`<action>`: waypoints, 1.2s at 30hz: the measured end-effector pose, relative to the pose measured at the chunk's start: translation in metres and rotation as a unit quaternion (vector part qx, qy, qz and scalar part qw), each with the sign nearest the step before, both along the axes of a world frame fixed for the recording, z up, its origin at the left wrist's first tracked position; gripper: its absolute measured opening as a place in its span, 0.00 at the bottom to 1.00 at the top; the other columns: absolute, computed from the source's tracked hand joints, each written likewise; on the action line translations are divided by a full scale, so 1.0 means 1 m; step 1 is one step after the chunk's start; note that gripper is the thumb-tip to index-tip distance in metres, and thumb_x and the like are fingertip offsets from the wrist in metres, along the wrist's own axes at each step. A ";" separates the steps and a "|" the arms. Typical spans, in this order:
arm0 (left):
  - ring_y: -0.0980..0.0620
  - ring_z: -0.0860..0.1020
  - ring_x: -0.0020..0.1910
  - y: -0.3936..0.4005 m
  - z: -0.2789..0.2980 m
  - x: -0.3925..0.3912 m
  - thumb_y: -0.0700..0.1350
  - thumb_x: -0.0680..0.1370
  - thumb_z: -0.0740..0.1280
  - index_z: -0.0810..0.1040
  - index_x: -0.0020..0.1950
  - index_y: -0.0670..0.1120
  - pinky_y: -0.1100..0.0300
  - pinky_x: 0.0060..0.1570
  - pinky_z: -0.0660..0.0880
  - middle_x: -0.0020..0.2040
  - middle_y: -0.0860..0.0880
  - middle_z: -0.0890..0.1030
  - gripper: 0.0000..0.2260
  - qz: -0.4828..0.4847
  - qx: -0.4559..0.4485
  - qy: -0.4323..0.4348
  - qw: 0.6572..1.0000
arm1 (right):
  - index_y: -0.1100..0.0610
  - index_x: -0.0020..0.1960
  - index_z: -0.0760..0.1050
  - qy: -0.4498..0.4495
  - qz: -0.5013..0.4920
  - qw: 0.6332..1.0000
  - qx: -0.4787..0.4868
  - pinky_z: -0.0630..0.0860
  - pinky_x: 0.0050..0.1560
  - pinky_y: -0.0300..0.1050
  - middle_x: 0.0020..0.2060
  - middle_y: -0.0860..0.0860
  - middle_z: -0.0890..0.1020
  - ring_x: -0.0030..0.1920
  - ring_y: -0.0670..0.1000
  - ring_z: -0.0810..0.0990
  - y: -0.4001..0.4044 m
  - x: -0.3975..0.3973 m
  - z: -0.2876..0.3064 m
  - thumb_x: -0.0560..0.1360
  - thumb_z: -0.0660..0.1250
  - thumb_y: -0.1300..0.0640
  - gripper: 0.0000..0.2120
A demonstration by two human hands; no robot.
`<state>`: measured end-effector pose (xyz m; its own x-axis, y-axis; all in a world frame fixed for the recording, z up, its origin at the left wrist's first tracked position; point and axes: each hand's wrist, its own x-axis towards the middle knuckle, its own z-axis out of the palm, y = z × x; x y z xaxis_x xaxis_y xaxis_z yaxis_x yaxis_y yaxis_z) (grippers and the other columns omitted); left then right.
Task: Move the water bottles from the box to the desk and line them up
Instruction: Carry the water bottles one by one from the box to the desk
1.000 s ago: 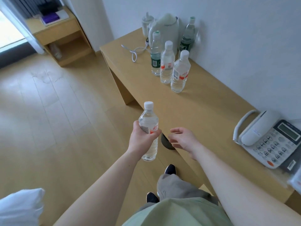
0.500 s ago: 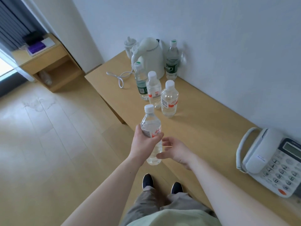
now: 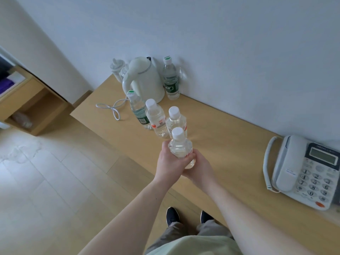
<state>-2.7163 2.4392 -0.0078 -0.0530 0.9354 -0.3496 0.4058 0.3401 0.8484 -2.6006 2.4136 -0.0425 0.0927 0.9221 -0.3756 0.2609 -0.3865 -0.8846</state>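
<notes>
A clear water bottle [image 3: 180, 147] with a white cap and red label is upright over the wooden desk [image 3: 230, 137]. My left hand [image 3: 170, 163] grips its body from the left, and my right hand [image 3: 199, 168] curls round its lower part from the right. Whether its base touches the desk is hidden by my hands. Just beyond it stands a row: a red-label bottle [image 3: 176, 120], another red-label bottle [image 3: 155, 119], and a green-label bottle [image 3: 137, 111]. The box is not in view.
A white kettle [image 3: 145, 80] with its cord [image 3: 112, 109] and another green-label bottle [image 3: 171, 80] stand at the wall. A desk phone [image 3: 301, 170] lies on the right. A wooden shelf [image 3: 27, 107] stands left on the floor.
The bottle has moved forward from beside the desk's edge to over the desk, close behind the row. My right hand, open before, now holds the bottle's lower part.
</notes>
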 end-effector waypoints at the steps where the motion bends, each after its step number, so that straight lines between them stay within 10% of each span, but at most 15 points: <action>1: 0.58 0.79 0.58 0.002 0.000 0.002 0.55 0.67 0.80 0.70 0.65 0.55 0.56 0.56 0.77 0.56 0.58 0.80 0.31 -0.007 0.001 0.001 1.000 | 0.29 0.48 0.71 -0.006 -0.008 1.000 0.008 0.70 0.40 0.26 0.45 0.28 0.81 0.48 0.30 0.77 0.001 0.000 0.000 0.59 0.76 0.46 0.22; 17: 0.65 0.74 0.61 0.014 -0.018 -0.032 0.67 0.62 0.79 0.71 0.68 0.57 0.68 0.55 0.70 0.60 0.60 0.77 0.38 -0.031 -0.020 0.025 0.999 | 0.37 0.45 0.71 -0.063 -0.110 0.989 0.078 0.69 0.34 0.27 0.39 0.38 0.82 0.41 0.36 0.80 0.030 0.014 -0.018 0.65 0.81 0.53 0.21; 26: 0.67 0.77 0.55 0.024 -0.020 -0.057 0.65 0.76 0.69 0.74 0.64 0.59 0.68 0.47 0.71 0.56 0.59 0.79 0.21 0.027 -0.060 0.018 0.998 | 0.39 0.47 0.70 -0.084 -0.134 0.986 0.062 0.68 0.36 0.26 0.44 0.45 0.83 0.43 0.49 0.80 0.038 0.019 -0.035 0.66 0.80 0.55 0.22; 30: 0.66 0.77 0.53 0.025 -0.026 -0.064 0.65 0.77 0.66 0.74 0.64 0.59 0.67 0.45 0.70 0.54 0.60 0.80 0.18 0.040 -0.073 0.029 0.996 | 0.45 0.56 0.73 -0.075 -0.131 0.987 0.060 0.72 0.45 0.41 0.50 0.51 0.83 0.47 0.52 0.81 0.043 0.019 -0.041 0.66 0.80 0.58 0.24; 36: 0.65 0.77 0.52 0.021 -0.035 -0.073 0.65 0.78 0.65 0.75 0.63 0.58 0.65 0.45 0.71 0.53 0.61 0.81 0.18 0.052 -0.091 0.046 0.993 | 0.49 0.60 0.75 -0.080 -0.130 0.986 0.062 0.69 0.44 0.33 0.50 0.47 0.82 0.47 0.47 0.79 0.052 0.017 -0.044 0.65 0.80 0.57 0.26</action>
